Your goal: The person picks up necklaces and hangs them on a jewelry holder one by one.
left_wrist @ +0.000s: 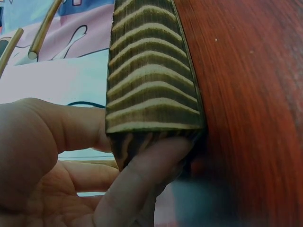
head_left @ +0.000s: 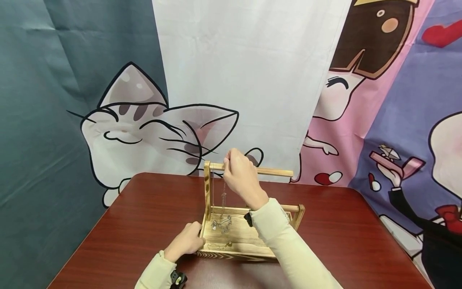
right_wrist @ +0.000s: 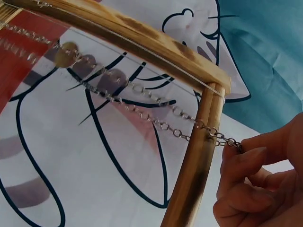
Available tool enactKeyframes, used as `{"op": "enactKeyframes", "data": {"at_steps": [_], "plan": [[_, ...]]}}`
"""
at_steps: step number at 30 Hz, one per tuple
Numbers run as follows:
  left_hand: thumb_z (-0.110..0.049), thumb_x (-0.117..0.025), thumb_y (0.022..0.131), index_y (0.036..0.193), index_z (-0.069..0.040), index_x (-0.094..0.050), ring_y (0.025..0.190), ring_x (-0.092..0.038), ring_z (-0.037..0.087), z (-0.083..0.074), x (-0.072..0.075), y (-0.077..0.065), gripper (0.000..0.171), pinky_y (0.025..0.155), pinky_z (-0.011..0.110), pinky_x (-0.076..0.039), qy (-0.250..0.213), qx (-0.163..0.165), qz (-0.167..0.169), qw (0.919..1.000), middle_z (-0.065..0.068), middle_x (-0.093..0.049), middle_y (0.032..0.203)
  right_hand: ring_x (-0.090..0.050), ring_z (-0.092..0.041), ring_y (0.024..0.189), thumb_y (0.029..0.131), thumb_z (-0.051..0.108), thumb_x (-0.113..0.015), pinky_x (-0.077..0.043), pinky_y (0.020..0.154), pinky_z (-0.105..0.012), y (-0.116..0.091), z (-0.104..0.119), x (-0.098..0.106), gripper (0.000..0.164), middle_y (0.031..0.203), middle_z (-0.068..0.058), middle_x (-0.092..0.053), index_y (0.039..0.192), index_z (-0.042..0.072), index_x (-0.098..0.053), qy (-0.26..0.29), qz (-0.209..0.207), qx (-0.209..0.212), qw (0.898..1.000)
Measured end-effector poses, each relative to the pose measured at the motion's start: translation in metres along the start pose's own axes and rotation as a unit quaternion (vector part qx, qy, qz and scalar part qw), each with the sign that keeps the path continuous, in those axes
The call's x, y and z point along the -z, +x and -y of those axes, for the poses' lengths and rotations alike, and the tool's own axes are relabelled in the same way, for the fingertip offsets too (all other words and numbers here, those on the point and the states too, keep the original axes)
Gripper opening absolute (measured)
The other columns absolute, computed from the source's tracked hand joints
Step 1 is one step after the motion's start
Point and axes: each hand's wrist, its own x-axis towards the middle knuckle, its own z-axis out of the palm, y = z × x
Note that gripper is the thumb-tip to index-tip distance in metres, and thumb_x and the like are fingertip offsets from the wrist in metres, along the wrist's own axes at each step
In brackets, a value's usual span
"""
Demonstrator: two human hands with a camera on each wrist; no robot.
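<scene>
In the head view my left hand (head_left: pixel 188 239) holds the near left corner of a wooden jewelry stand (head_left: pixel 249 233); the left wrist view shows thumb and fingers on the corner of its striped base (left_wrist: pixel 151 94). My right hand (head_left: pixel 241 174) is raised beside the stand's upper bar (head_left: pixel 276 172). Between thumb and fingertip it pinches a silver chain necklace (right_wrist: pixel 163 126), whose two strands hang down toward the tray. A thinner chain (head_left: pixel 213 188) hangs over the bar near the upright post (head_left: pixel 207 190). A silver chain heap (head_left: pixel 225 224) lies in the tray.
Near the tray's front edge lies a thin gold-coloured chain with a small piece (head_left: pixel 229 244). A lower bar (head_left: pixel 290 208) spans the stand's right side. The stand is on a reddish-brown table (head_left: pixel 151 208), with a cartoon-printed cloth (head_left: pixel 252 72) behind it.
</scene>
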Motion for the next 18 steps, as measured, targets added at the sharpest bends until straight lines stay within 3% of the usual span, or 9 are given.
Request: {"op": "enactKeyframes", "data": {"at_steps": [18], "plan": [[-0.004, -0.057, 0.065, 0.070, -0.005, -0.053, 0.059, -0.044, 0.018, -0.0008, 0.0010, -0.0008, 0.007, 0.053, 0.029, -0.039, 0.000, 0.001, -0.005, 1.0000, 0.004, -0.047, 0.064, -0.051, -0.016, 0.060, 0.089, 0.017, -0.051, -0.038, 0.048, -0.028, -0.0067, 0.0038, -0.0046, 0.008, 0.076, 0.003, -0.051, 0.081, 0.016, -0.053, -0.044, -0.007, 0.029, 0.999]]}}
